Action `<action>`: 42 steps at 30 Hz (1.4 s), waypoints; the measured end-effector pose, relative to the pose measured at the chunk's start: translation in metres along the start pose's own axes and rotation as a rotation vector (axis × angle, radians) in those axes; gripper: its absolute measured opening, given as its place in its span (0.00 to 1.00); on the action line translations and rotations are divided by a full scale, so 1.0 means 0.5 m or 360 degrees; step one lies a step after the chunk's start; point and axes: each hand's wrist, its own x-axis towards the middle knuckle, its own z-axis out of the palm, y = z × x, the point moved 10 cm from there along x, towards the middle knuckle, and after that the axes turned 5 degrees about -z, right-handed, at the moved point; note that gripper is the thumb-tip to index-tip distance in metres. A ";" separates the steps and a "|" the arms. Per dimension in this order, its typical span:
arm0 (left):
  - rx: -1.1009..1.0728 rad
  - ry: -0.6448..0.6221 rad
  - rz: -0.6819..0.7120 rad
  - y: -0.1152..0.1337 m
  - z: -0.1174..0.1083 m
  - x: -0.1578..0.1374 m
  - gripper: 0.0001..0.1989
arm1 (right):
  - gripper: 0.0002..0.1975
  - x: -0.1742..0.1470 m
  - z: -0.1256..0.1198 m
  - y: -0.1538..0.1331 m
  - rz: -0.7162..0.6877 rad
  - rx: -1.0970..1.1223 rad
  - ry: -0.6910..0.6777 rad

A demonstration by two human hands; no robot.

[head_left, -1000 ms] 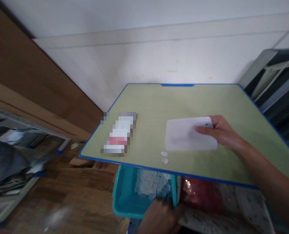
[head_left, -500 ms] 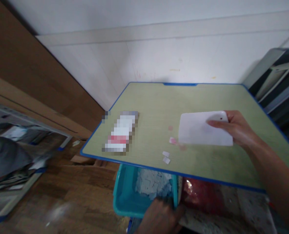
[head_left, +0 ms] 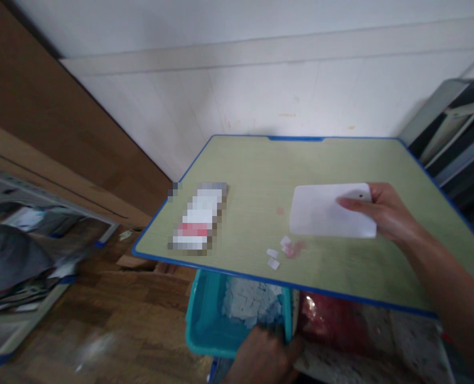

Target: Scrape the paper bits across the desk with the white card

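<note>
My right hand (head_left: 387, 208) grips the right end of a white plastic scraper (head_left: 321, 210), a flat rounded rectangle with a small hole. Its thumb lies across the top face, and the scraper is over the folding table (head_left: 253, 165). Small white pieces (head_left: 274, 263), some looking pinkish, lie below and left of the scraper. Below the table's front edge, my left hand (head_left: 261, 354) is closed at the near right corner of a teal basin (head_left: 211, 312), seemingly on its rim; its fingertips are hidden. Many similar white pieces (head_left: 249, 298) fill part of the basin.
A pixelated flat object (head_left: 199, 216) lies on the table's left side. Behind stands a white wall (head_left: 253, 101), with a brown wooden panel (head_left: 80, 128) at left. Folded dark furniture (head_left: 461, 122) leans at right. Something shiny red (head_left: 329, 320) sits below the table.
The scraper and my right hand have shifted slightly left. Small pieces beside the scraper have moved a little toward the table's front edge. My left hand and the basin look unchanged.
</note>
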 end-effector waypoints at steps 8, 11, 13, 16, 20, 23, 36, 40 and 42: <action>-0.0015 -0.0006 -0.0009 -0.003 0.004 0.001 0.09 | 0.14 0.002 0.026 -0.020 -0.0172 -0.0252 -0.0076; -0.0015 0.0016 -0.0007 -0.002 0.005 0.002 0.10 | 0.14 0.005 0.030 -0.025 -0.0212 -0.0273 -0.0054; -0.0011 0.0024 -0.0013 -0.002 0.006 0.002 0.10 | 0.14 0.009 0.038 -0.018 -0.0185 -0.0248 -0.0069; -0.0010 0.0030 -0.0005 0.000 0.004 0.001 0.11 | 0.15 0.013 0.056 -0.011 -0.0162 -0.0203 -0.0080; -0.0003 0.0024 -0.0005 0.000 0.000 0.000 0.11 | 0.14 0.007 0.098 -0.017 -0.0191 -0.0228 -0.0257; -0.0003 0.0003 0.0002 0.001 0.001 0.000 0.10 | 0.13 0.003 0.084 -0.017 -0.0136 -0.0145 -0.0207; 0.0000 0.0013 0.0023 0.002 -0.001 -0.001 0.09 | 0.10 -0.006 0.046 -0.008 -0.0002 -0.0106 -0.0195; 0.0002 -0.0001 0.0021 0.003 -0.006 -0.001 0.08 | 0.10 -0.007 0.055 -0.013 -0.0044 -0.0227 -0.0241; -0.0004 -0.0004 0.0012 0.002 -0.009 -0.001 0.08 | 0.10 -0.007 0.056 -0.016 -0.0056 -0.0248 -0.0245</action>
